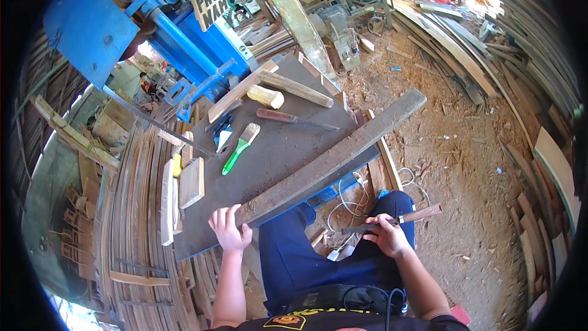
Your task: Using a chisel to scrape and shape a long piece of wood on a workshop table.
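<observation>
My left hand (229, 228) is closed round the near left end of a long, rough wooden beam (334, 154). The beam lies slantwise along the front edge of a dark worktable (211, 224), its far end sticking out past the right side. Over my right thigh, my right hand (389, 237) grips a chisel (422, 213) by its dark blade near the ferrule. Its wooden handle points right. On the tabletop lie a green-handled brush (241, 149), a wooden-handled tool with a thin shaft (278, 116), a short rounded wood piece (265, 96) and a wooden bar (296, 89).
A large blue machine (196, 43) stands behind the table, with a blade band (153, 119) running down to its left. Small wood blocks (192, 182) line the table's left edge. White cable (349, 203) loops beside my knees. Stacked planks (453, 49) and wood chips cover the ground at right.
</observation>
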`<state>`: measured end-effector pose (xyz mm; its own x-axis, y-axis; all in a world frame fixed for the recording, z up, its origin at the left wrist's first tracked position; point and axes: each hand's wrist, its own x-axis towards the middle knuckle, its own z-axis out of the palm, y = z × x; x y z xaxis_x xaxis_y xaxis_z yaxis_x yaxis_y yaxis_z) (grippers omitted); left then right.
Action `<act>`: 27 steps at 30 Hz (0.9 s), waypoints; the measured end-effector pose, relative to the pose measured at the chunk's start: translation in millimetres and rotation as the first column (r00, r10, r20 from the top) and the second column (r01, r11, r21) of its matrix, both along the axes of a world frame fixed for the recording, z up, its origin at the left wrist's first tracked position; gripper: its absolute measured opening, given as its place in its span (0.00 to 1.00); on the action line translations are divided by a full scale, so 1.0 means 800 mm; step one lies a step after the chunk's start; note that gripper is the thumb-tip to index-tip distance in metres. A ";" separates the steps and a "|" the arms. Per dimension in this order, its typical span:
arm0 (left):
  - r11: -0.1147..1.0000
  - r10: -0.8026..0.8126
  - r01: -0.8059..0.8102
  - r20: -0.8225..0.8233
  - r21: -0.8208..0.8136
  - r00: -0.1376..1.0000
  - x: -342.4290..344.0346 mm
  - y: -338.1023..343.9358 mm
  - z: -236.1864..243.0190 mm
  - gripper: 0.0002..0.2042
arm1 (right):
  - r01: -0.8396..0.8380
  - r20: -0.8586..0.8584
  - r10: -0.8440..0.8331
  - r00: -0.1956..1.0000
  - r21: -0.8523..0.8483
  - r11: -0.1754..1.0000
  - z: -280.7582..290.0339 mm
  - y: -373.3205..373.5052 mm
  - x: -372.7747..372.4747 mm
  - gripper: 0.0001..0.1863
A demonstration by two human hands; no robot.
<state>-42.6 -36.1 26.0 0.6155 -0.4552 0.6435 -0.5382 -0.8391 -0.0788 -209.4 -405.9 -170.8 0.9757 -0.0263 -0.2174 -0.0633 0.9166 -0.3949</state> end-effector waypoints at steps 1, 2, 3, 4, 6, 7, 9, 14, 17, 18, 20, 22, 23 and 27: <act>1.000 0.003 -0.003 0.006 -0.009 1.000 -0.003 -0.006 -0.003 0.25 | -0.003 0.006 0.003 1.000 -0.009 1.000 -0.001 -0.010 -0.006 0.07; 1.000 0.013 -0.013 -0.015 -0.014 1.000 -0.004 -0.008 -0.004 0.25 | 0.023 0.013 -0.023 1.000 0.032 0.999 -0.001 -0.018 -0.011 0.07; 1.000 0.017 -0.017 -0.033 -0.014 0.999 -0.002 -0.006 -0.003 0.25 | 0.054 0.020 -0.055 0.998 0.079 0.995 -0.001 -0.021 -0.013 0.07; 0.999 0.035 -0.036 -0.041 -0.013 0.999 -0.003 -0.002 -0.006 0.25 | 0.063 0.017 -0.064 0.998 0.093 0.994 -0.004 -0.027 -0.014 0.07; 0.999 0.044 -0.045 -0.040 -0.014 0.998 -0.007 0.004 -0.008 0.25 | 0.061 0.009 -0.063 0.998 0.142 0.988 -0.005 -0.037 -0.015 0.07; 0.998 0.063 -0.064 -0.052 -0.018 0.997 -0.007 0.004 -0.008 0.25 | 0.051 -0.012 -0.050 0.999 0.187 0.981 -0.006 -0.041 -0.013 0.08; 0.997 0.060 -0.061 -0.045 -0.037 0.997 -0.007 -0.004 -0.008 0.25 | 0.046 -0.024 -0.042 0.999 0.188 0.981 -0.011 -0.050 -0.015 0.08; 0.995 0.078 -0.081 -0.041 -0.057 0.996 -0.006 -0.003 -0.011 0.25 | 0.066 -0.074 -0.058 0.996 0.110 0.992 -0.007 -0.057 -0.010 0.10; 0.995 0.076 -0.080 -0.068 -0.058 0.995 -0.002 -0.007 -0.008 0.25 | 0.071 -0.043 -0.066 0.997 0.129 0.989 -0.014 -0.062 -0.004 0.13; 0.995 0.073 -0.077 -0.066 -0.061 0.995 -0.001 -0.005 -0.006 0.25 | 0.057 -0.025 -0.054 0.998 0.145 0.988 -0.013 -0.061 -0.001 0.14; 0.996 0.046 -0.050 -0.056 -0.070 0.997 -0.003 -0.003 -0.004 0.24 | 0.020 0.037 -0.028 0.999 0.192 0.981 -0.023 -0.061 0.004 0.14; 0.996 0.047 -0.049 -0.032 -0.068 0.998 -0.007 0.008 -0.011 0.23 | -0.010 0.013 0.008 1.000 0.136 0.991 -0.010 -0.055 0.010 0.13; 0.997 0.053 -0.054 -0.028 -0.059 0.998 -0.007 0.018 -0.012 0.22 | -0.037 0.044 0.032 0.999 0.135 0.990 -0.008 -0.049 0.013 0.13; 0.998 0.023 -0.023 -0.008 -0.055 1.000 -0.013 0.009 -0.005 0.21 | -0.099 0.059 0.088 0.994 0.227 0.969 -0.010 -0.056 0.038 0.15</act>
